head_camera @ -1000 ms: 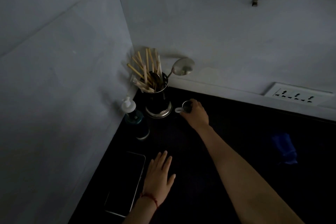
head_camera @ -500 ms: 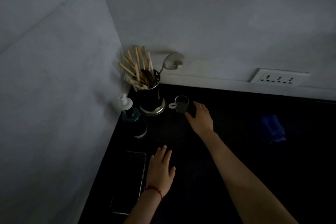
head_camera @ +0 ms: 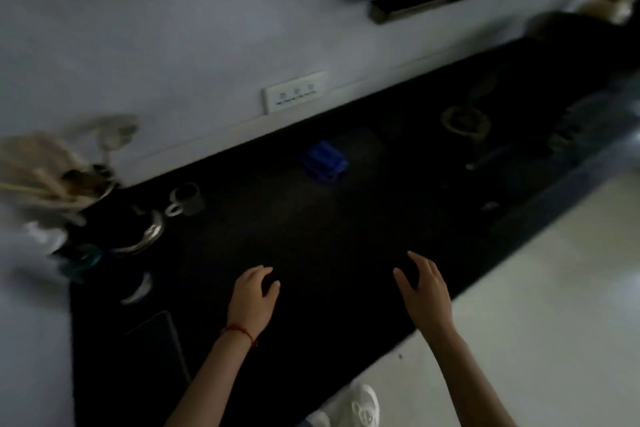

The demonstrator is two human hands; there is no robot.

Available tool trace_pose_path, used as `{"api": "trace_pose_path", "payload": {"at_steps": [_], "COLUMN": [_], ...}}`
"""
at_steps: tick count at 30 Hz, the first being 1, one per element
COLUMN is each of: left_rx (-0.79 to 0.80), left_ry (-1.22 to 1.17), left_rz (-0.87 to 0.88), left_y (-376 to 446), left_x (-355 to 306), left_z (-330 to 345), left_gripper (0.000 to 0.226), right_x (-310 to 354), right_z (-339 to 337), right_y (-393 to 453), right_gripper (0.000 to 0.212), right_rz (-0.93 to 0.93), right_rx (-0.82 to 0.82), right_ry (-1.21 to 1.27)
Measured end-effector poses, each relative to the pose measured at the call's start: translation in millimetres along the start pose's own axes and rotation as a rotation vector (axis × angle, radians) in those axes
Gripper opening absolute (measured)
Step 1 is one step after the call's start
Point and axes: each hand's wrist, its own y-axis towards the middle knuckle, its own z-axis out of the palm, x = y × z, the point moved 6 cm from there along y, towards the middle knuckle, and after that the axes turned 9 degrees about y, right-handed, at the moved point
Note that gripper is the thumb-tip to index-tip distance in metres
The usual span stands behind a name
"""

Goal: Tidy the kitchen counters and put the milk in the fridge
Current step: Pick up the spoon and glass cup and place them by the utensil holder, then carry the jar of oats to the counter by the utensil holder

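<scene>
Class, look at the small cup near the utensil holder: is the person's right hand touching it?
Apart. In the head view the right hand hovers near the counter's front edge, with a wide stretch of dark counter between it and the small cup.

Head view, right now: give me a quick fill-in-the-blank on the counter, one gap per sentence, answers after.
1. The small cup stands on the black counter with no ____ touching it.
2. The crumpled object below the wall socket is ____ in colour.
3. The red thread is on the wrist of the ____ hand.
4. The right hand holds ____.

Missing words: hand; blue; left; nothing
</scene>
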Motion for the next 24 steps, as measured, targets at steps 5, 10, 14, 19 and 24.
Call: {"api": "trace_pose_path", "payload": {"at_steps": [5,10,14,19,24], "left_rx": [0.057,0.133,0.403,0.658,0.777], "left_ry": [0.062,0.098,0.139,0.227,0.310], "left_rz": [0.364,0.636,0.715,0.700,0.622], "left_y": [-12.7,-52.8,-104.9,-172.0,-213.9], "left_x": [-110.2,-223.5,-291.7,-340.1,-374.8], "left_z": [51.9,128.8,218.6,337.9,416.9], "left_gripper": [0.033,0.028,0.040,0.032,0.026], "right_x": [-106.3,-208.7,-292.7,-392.0,-466.5], "right_z": [-86.3,-154.9,-201.9,-255.7,-298.1], "right_y": [-58.5,-128.6,-188.7,-256.4,-298.8], "right_gripper": [0.047,0.045,0.045,0.045,0.042], "right_rz": [0.213,0.435,0.598,0.789,0.925], "right_rx": [-0.226,-0.411,-0.532,-0.615,-0.646], "right_ry": [0.035,0.100,0.167,0.277,0.392]}}
